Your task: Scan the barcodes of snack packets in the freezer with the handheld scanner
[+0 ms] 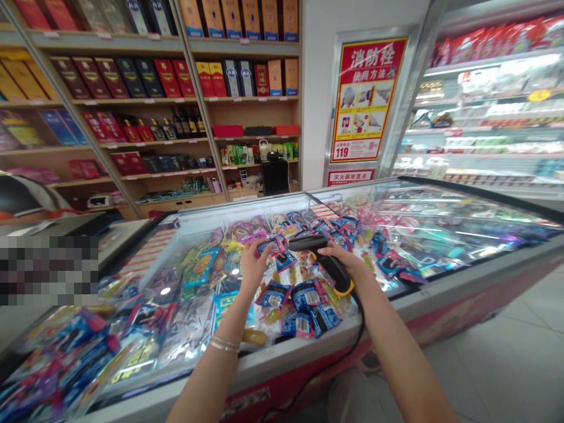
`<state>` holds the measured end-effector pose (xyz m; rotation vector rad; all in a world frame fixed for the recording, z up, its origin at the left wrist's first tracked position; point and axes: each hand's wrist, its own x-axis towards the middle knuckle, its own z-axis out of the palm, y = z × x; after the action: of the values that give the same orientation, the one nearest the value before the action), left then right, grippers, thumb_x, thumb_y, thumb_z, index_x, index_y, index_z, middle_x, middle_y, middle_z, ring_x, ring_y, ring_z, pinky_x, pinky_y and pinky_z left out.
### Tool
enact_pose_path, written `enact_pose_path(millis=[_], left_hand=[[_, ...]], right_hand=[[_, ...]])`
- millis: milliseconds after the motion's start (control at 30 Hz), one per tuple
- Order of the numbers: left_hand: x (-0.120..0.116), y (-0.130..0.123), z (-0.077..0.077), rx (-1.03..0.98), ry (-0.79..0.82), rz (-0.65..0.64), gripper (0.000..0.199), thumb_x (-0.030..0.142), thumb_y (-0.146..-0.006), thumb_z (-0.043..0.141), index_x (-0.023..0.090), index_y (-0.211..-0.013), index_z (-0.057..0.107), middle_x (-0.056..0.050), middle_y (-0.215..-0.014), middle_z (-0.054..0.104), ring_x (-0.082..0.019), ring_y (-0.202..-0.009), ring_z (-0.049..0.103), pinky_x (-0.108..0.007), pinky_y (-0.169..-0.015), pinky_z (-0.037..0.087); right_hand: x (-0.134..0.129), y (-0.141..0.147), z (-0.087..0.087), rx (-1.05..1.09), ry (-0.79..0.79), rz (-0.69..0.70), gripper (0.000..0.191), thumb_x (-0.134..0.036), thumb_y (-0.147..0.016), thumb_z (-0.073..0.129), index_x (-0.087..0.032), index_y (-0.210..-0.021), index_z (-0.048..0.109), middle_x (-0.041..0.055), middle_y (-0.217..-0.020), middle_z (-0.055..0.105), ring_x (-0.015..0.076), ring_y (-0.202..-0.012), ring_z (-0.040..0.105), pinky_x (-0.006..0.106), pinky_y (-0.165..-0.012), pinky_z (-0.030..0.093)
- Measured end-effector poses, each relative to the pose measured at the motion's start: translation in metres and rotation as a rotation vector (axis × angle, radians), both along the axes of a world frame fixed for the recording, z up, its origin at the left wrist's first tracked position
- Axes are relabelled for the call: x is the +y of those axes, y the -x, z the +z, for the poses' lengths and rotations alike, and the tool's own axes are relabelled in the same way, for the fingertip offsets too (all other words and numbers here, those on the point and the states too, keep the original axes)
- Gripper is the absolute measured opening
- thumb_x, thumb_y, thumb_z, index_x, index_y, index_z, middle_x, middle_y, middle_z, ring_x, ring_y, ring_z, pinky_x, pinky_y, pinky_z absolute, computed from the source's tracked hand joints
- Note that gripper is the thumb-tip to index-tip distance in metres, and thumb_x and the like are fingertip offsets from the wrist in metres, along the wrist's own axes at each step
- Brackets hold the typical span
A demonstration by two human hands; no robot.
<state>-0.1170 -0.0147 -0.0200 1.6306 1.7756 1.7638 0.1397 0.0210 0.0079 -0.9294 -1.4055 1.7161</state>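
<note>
I'm standing in a shop, with wooden shelves of boxed liquor and bottles along the far wall. A red-and-yellow fire hydrant instruction poster hangs on the white pillar, and a lit refrigerated display case runs along the right. The tiled floor shows to my near right.

Directly in front of me is a long chest freezer with a red base and a pale rim. It is heaped with shiny snack packets, many of them blue with white barcode labels. Toward the right end, the pile sits under sliding glass.

Both my arms reach over the near rim, the hands raised above the pile. My left hand is closed, its fingers pinching a blue-and-pink packet toward its far right. Two thin bracelets circle that wrist. My right hand is clenched around the grip of a black-and-yellow barcode scanner, and its black cord drops over the rim.

The scanner's long axis runs from its butt at near right to its head at far left, so the head points toward the packet and sits just beside it. My left hand is the nearer to the packet; my right hand is on the far side of the scanner head.
</note>
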Motion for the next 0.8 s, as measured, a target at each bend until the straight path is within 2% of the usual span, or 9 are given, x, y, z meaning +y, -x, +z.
enact_pose_path(millis=[133,200,267,333,400,500,633,733,800], left_hand=[[0.006,0.005,-0.007,-0.335,0.053,-0.041,0.027,0.043,-0.073,0.066,0.019,-0.087,0.064,-0.002,-0.087,0.061,-0.017,-0.087,0.058,-0.033,-0.085,0.046],[0.007,0.006,-0.008,-0.448,0.044,-0.065,0.034,0.038,-0.066,0.073,0.02,-0.092,0.061,-0.002,-0.091,0.062,-0.016,-0.088,0.06,-0.031,-0.081,0.048],[0.006,0.005,-0.007,-0.568,0.04,-0.108,0.05,0.033,-0.059,0.078,0.022,-0.102,0.057,-0.001,-0.094,0.064,-0.016,-0.089,0.062,-0.03,-0.079,0.049],[0.005,0.003,-0.003,-0.71,0.082,-0.179,0.06,0.032,-0.055,0.081,0.022,-0.108,0.054,0.0,-0.086,0.064,-0.016,-0.083,0.063,-0.029,-0.073,0.051],[0.004,0.0,0.0,-0.787,0.139,-0.228,0.059,0.036,-0.056,0.081,0.02,-0.107,0.055,0.002,-0.074,0.061,-0.015,-0.073,0.063,-0.028,-0.068,0.052],[0.002,-0.005,0.003,-0.734,0.135,-0.25,0.057,0.042,-0.058,0.079,0.018,-0.104,0.055,0.003,-0.072,0.061,-0.013,-0.069,0.062,-0.029,-0.066,0.054],[0.0,-0.005,0.002,-0.51,0.088,-0.266,0.052,0.043,-0.066,0.073,0.02,-0.11,0.055,-0.003,-0.091,0.067,-0.017,-0.084,0.065,-0.034,-0.074,0.056],[0.0,-0.001,0.0,-0.305,0.083,-0.222,0.049,0.037,-0.072,0.07,0.022,-0.116,0.057,-0.006,-0.102,0.068,-0.02,-0.094,0.065,-0.036,-0.084,0.053],[0.0,0.001,-0.001,-0.234,0.101,-0.202,0.052,0.031,-0.069,0.072,0.023,-0.119,0.059,-0.006,-0.105,0.068,-0.021,-0.095,0.065,-0.037,-0.087,0.051]], right_hand=[[0.001,0.0,-0.001,-0.01,0.001,0.007,0.029,-0.032,-0.065,0.072,-0.02,-0.087,0.059,-0.0009,-0.065,0.066,0.0119,-0.048,0.059,0.02,-0.042,0.045],[0.002,0.0,-0.003,-0.011,0.002,0.012,0.031,-0.032,-0.064,0.073,-0.021,-0.088,0.059,-0.0011,-0.066,0.066,0.0123,-0.049,0.059,0.021,-0.043,0.046],[0.002,-0.001,-0.004,0.001,0.001,0.025,0.034,-0.033,-0.062,0.075,-0.021,-0.089,0.059,-0.0013,-0.068,0.067,0.0123,-0.05,0.06,0.022,-0.045,0.047],[0.001,-0.001,-0.005,0.016,0.001,0.04,0.037,-0.033,-0.06,0.076,-0.02,-0.091,0.059,-0.0015,-0.069,0.067,0.0123,-0.051,0.059,0.022,-0.046,0.047],[-0.001,-0.001,-0.004,0.024,0.004,0.042,0.04,-0.033,-0.059,0.077,-0.02,-0.092,0.059,-0.0015,-0.071,0.067,0.0122,-0.051,0.059,0.023,-0.047,0.046],[-0.003,0.001,-0.002,0.014,0.001,0.037,0.042,-0.032,-0.058,0.078,-0.02,-0.093,0.058,-0.0016,-0.071,0.067,0.0114,-0.051,0.058,0.022,-0.046,0.045],[-0.002,0.005,-0.001,-0.027,-0.009,0.047,0.041,-0.032,-0.057,0.079,-0.019,-0.089,0.056,-0.0029,-0.069,0.065,0.0107,-0.049,0.058,0.021,-0.044,0.046],[0.0,0.007,-0.002,-0.059,-0.019,0.096,0.043,-0.033,-0.056,0.079,-0.019,-0.089,0.056,-0.0022,-0.071,0.065,0.0117,-0.049,0.06,0.022,-0.043,0.047],[0.002,0.008,-0.002,-0.071,-0.021,0.13,0.045,-0.034,-0.056,0.079,-0.018,-0.09,0.055,-0.0018,-0.071,0.065,0.012,-0.049,0.06,0.022,-0.042,0.046]])
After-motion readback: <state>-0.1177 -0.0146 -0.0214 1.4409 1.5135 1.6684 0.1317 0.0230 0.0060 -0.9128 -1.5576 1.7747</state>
